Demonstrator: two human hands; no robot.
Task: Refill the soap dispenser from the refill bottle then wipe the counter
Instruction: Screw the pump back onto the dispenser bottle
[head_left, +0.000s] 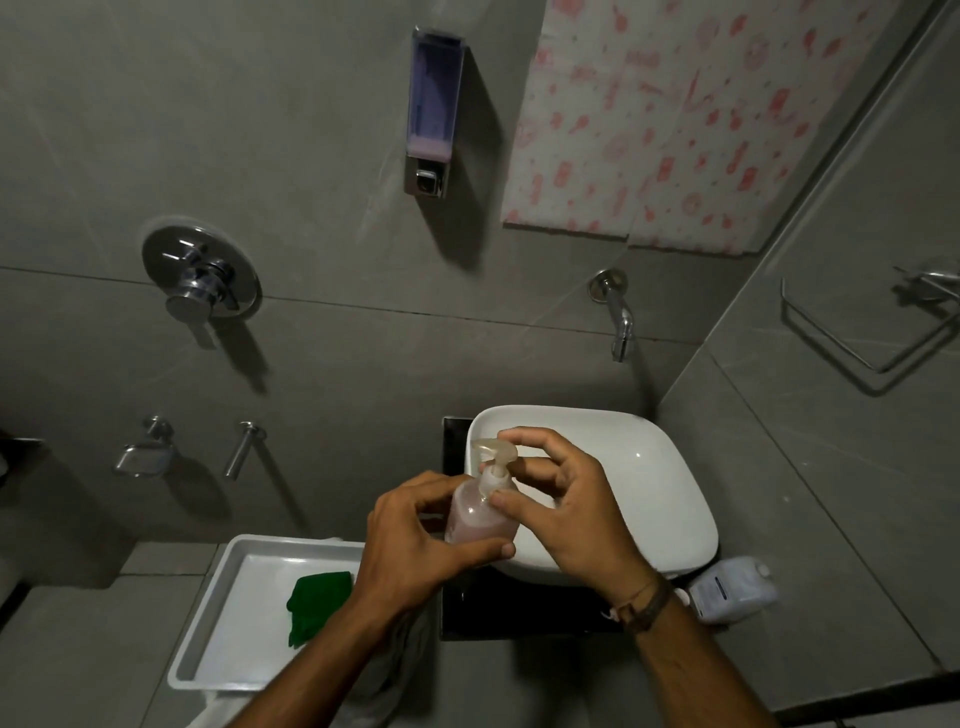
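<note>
Over the sink (670, 499), soap dispenser (480, 512) between both hands, left hand (415, 540) gripping, right hand (566, 509) at pump

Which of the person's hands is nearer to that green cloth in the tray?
Left. The left hand grips the pump bottle just right of the green cloth; the right hand is farther right, over the white basin.

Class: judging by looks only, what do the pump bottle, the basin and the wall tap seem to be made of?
Pump bottle: probably clear plastic, since pinkish liquid shows through it. Basin: likely glazed ceramic, being white, smooth and glossy with a bright highlight. Wall tap: probably chrome-plated metal, given its mirror-like silver shine.
</note>
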